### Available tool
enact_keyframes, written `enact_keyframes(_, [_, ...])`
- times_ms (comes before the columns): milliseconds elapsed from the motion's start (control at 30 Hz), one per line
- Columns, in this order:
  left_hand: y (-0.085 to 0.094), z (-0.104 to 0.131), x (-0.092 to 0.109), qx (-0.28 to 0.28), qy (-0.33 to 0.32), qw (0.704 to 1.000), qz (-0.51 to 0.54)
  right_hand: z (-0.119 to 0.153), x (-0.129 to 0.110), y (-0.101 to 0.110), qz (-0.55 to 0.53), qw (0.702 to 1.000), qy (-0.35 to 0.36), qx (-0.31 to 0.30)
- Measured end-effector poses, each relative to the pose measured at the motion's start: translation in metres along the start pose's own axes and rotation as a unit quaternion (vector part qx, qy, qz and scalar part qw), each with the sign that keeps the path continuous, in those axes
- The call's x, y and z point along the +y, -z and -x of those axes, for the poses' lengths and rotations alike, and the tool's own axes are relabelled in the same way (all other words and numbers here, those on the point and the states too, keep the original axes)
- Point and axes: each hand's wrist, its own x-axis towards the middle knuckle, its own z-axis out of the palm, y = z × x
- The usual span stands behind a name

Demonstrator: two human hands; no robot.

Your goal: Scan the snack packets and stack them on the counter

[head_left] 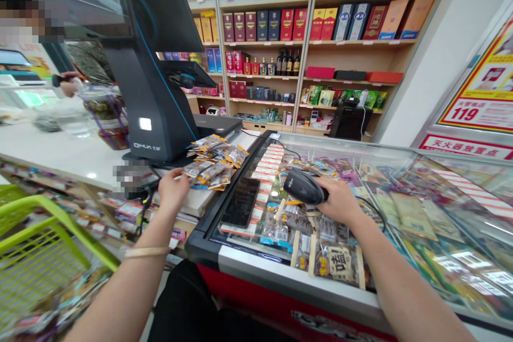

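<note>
My right hand [340,200] is wrapped around a black barcode scanner [302,187], held over the glass top of a display case with its head pointing left. A cable trails from it behind my wrist. At the counter's edge, my left hand [173,188] is closed, with finger and thumb at the near-left edge of a pile of small snack packets [216,163]; the exact grip is partly hidden. A black phone [241,201] lies on the glass between my hands. Larger brown snack bags [336,262] lie below my right hand.
A checkout terminal [156,85] stands behind the packets. A green basket [48,230] with packets is at lower left. Beyond the counter, a person's hand [71,85] shows near stacked jars [108,115]. Shelves of boxed bottles [286,24] line the back wall.
</note>
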Motion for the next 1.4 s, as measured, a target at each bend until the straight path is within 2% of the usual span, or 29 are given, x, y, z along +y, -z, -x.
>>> enact_keyframes(100, [0.001, 0.008, 0.012, -0.023, -0.031, 0.998, -0.053, 0.0, 0.001, 0.0, 0.004, 1.0, -0.004, 0.011])
enact_keyframes(200, [0.0, 0.026, 0.027, 0.025, -0.109, 0.991, -0.08, 0.0, 0.003, 0.0, 0.015, 0.999, -0.008, 0.033])
enact_keyframes(267, [-0.004, 0.045, 0.04, 0.027, -0.179, 0.981, -0.063, 0.0, 0.004, 0.0, 0.016, 0.998, -0.009, 0.055])
enact_keyframes(300, [-0.007, 0.057, 0.047, 0.0, -0.216, 0.976, -0.042, 0.0, 0.005, 0.0, 0.015, 0.998, -0.009, 0.066])
enact_keyframes(367, [-0.016, 0.082, 0.063, -0.112, -0.274, 0.955, 0.012, 0.0, 0.006, 0.0, 0.014, 0.996, -0.013, 0.086])
enact_keyframes(400, [-0.023, 0.094, 0.072, -0.176, -0.284, 0.942, 0.036, 0.0, 0.006, -0.001, 0.013, 0.995, -0.017, 0.095])
enact_keyframes(467, [-0.037, 0.116, 0.089, -0.309, -0.26, 0.912, 0.072, 0.0, 0.007, -0.001, 0.011, 0.993, -0.027, 0.112])
enact_keyframes(567, [-0.062, 0.138, 0.111, -0.413, -0.221, 0.881, 0.07, 0.0, 0.007, 0.0, 0.002, 0.991, -0.034, 0.13])
enact_keyframes(700, [-0.09, 0.148, 0.129, -0.453, -0.172, 0.874, 0.043, 0.0, 0.007, 0.001, -0.001, 0.99, -0.035, 0.135])
enact_keyframes(833, [-0.106, 0.152, 0.132, -0.459, -0.1, 0.877, 0.103, -0.001, 0.008, 0.0, 0.007, 0.991, -0.03, 0.128])
enact_keyframes(933, [-0.104, 0.152, 0.131, -0.458, -0.074, 0.869, 0.17, -0.001, 0.009, 0.0, 0.012, 0.99, -0.017, 0.142])
enact_keyframes(1033, [-0.094, 0.146, 0.128, -0.443, -0.027, 0.861, 0.248, -0.001, 0.009, -0.001, 0.012, 0.988, -0.009, 0.152])
enact_keyframes(1100, [-0.085, 0.14, 0.125, -0.448, -0.005, 0.844, 0.296, -0.001, 0.009, -0.001, 0.014, 0.988, -0.008, 0.151])
enact_keyframes(1167, [-0.077, 0.134, 0.121, -0.462, -0.01, 0.823, 0.329, -0.001, 0.008, -0.001, 0.023, 0.988, -0.009, 0.151])
enact_keyframes(1400, [-0.059, 0.123, 0.113, -0.508, -0.001, 0.767, 0.392, 0.0, 0.008, -0.002, 0.031, 0.988, -0.01, 0.149])
